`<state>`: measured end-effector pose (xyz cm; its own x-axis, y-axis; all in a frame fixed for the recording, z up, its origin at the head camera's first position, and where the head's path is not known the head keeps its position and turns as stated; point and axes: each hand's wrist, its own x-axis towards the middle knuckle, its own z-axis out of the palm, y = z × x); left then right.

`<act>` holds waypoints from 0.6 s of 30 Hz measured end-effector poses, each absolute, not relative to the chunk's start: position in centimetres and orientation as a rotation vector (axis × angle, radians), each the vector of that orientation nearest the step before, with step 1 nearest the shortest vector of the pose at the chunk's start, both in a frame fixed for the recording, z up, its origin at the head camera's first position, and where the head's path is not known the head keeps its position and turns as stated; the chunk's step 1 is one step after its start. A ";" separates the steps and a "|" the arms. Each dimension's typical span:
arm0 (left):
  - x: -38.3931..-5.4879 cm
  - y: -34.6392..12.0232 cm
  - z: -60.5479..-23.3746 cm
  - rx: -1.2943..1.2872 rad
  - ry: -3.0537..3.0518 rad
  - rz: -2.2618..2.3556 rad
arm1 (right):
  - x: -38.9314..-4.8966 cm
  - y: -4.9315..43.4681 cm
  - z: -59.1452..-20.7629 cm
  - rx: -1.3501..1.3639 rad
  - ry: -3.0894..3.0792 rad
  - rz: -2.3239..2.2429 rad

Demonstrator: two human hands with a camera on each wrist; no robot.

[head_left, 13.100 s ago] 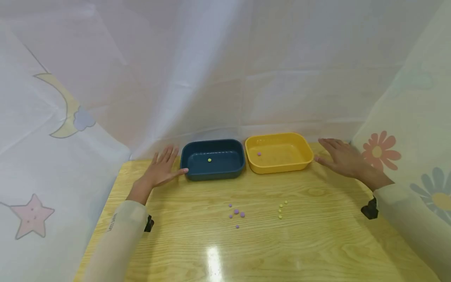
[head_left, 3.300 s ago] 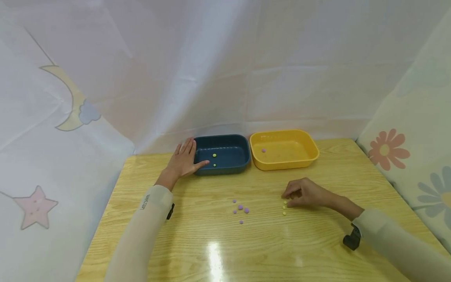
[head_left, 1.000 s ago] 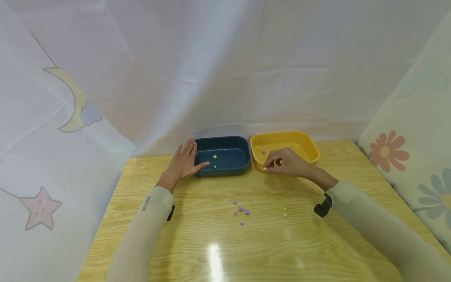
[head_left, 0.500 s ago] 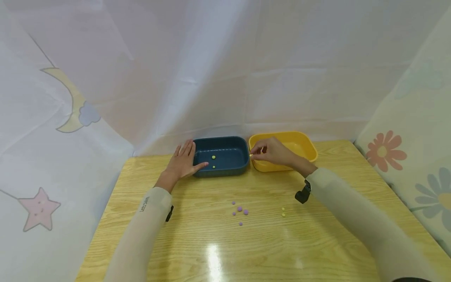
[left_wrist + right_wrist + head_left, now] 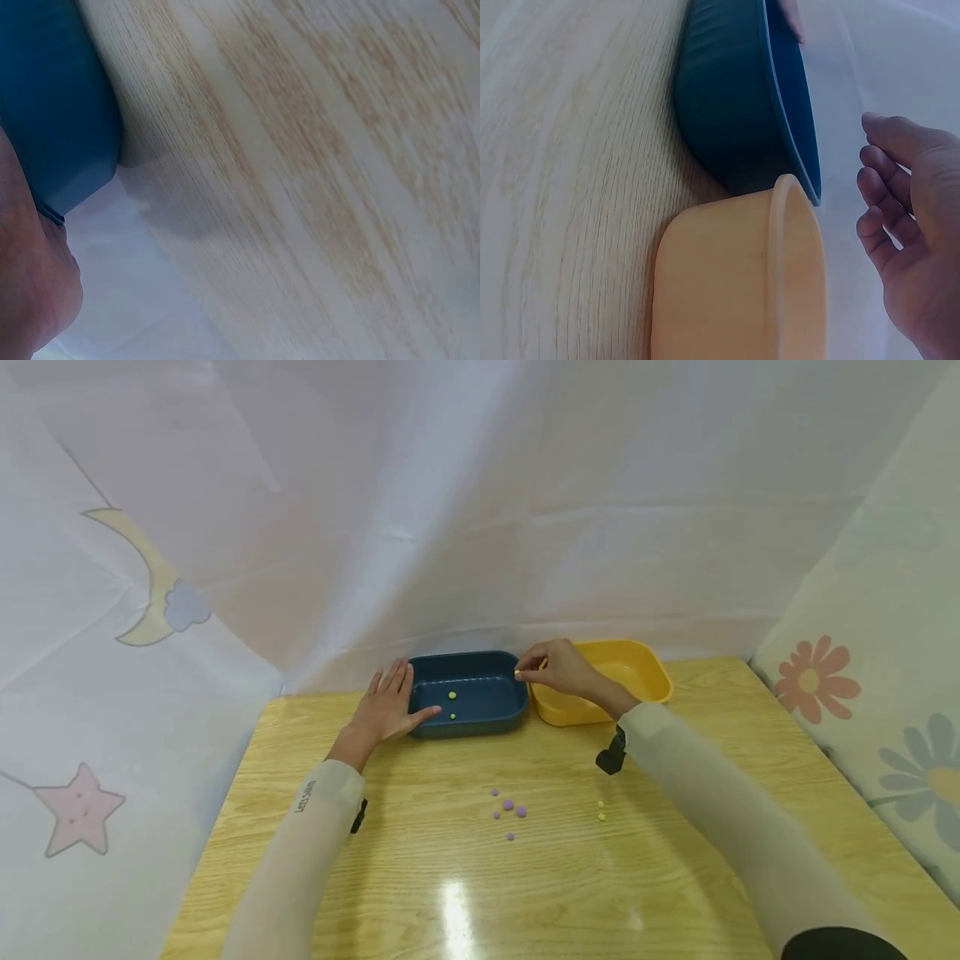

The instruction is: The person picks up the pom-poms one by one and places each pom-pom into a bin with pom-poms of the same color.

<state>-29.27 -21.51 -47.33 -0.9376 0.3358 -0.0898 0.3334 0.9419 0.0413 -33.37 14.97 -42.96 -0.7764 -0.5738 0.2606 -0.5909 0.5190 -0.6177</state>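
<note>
Pinched yellow ball: we see a tiny, pale yellow ball (image 5: 517, 672), mostly covered, at the right hand's fingertips, raised by the right end of the dark blue tray.
Right hand: the right hand (image 5: 564, 670) pinches that ball between thumb and finger; we see its other fingers curl inward, and in the right wrist view it hangs above the tray rims.
Left hand: the left hand (image 5: 384, 710) rests at the left end of the dark blue tray, fingers straight, thumb stretched over the front rim.
Dark blue tray: we find a glossy, round-cornered dark blue tray (image 5: 468, 727) with two yellow balls inside, a bigger one (image 5: 452, 696) and a smaller one (image 5: 453, 717) nearer us.
Yellow tray: a yellow tray (image 5: 573, 713) of like shape stands just beside it on the right, partly hidden by the right hand.
Loose yellow balls: two small, bright yellow balls (image 5: 602, 817) lie near each other on the tabletop (image 5: 420, 877), in front of the yellow tray.
Purple balls: five soft-purple balls (image 5: 508, 805) of uneven size form a loose cluster to their left, two plainly larger.
</note>
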 end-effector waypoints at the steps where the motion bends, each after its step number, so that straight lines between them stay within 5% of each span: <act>1: -29.2 -21.5 -47.3 0.518 3.003 0.035 | -33.5 14.8 -43.0 1.026 -2.726 1.124; 18: -29.2 -21.4 -47.4 0.514 3.017 0.076 | -35.6 12.9 -44.1 0.822 -2.773 1.203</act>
<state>-29.16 -21.43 -47.41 -0.9405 0.3323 -0.0705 0.3284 0.9425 0.0622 -35.60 12.88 -44.14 -0.8621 -0.4613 0.2098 -0.4683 0.5673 -0.6774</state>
